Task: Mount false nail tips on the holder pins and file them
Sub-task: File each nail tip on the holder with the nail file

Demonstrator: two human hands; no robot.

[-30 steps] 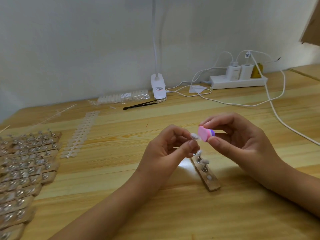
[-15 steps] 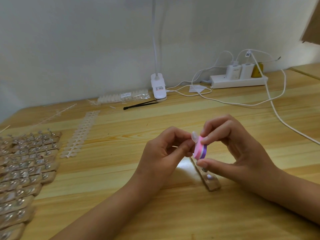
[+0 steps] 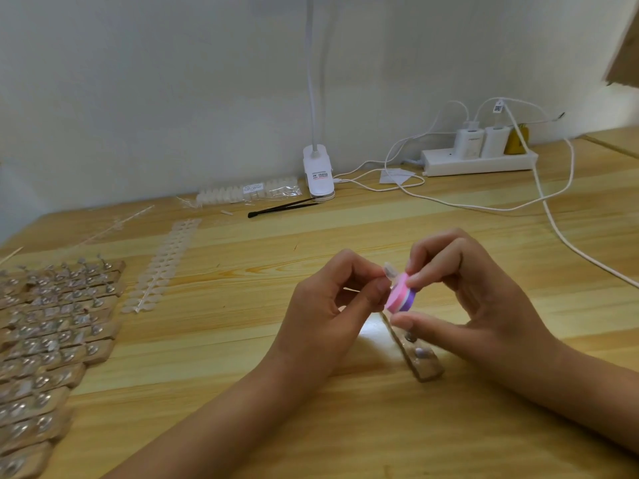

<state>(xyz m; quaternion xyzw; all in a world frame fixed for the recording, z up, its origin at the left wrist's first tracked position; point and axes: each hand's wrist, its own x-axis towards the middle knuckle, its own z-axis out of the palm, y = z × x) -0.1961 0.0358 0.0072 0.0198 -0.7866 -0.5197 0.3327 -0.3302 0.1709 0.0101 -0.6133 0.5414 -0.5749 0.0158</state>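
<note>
My left hand (image 3: pixel 332 302) pinches a small clear false nail tip (image 3: pixel 390 272) between thumb and fingers above the table. Against the tip lies a pink and purple file block (image 3: pixel 400 298), which my right hand (image 3: pixel 463 299) grips between thumb and forefinger. Below both hands a wooden holder strip (image 3: pixel 420 361) with metal pins lies on the table, its far end hidden by my fingers.
Many more wooden holder strips (image 3: pixel 52 326) with pins fill the left side. A strip of clear nail tips (image 3: pixel 162 264), a bag of tips (image 3: pixel 249 193), black tweezers (image 3: pixel 283 207), a clip lamp (image 3: pixel 318 174), a power strip (image 3: pixel 479 162) and white cables (image 3: pixel 553 223) lie beyond.
My right hand turned the file block from flat to edge-on and brought it down against the nail tip. Both hands dropped slightly and now cover more of the holder strip.
</note>
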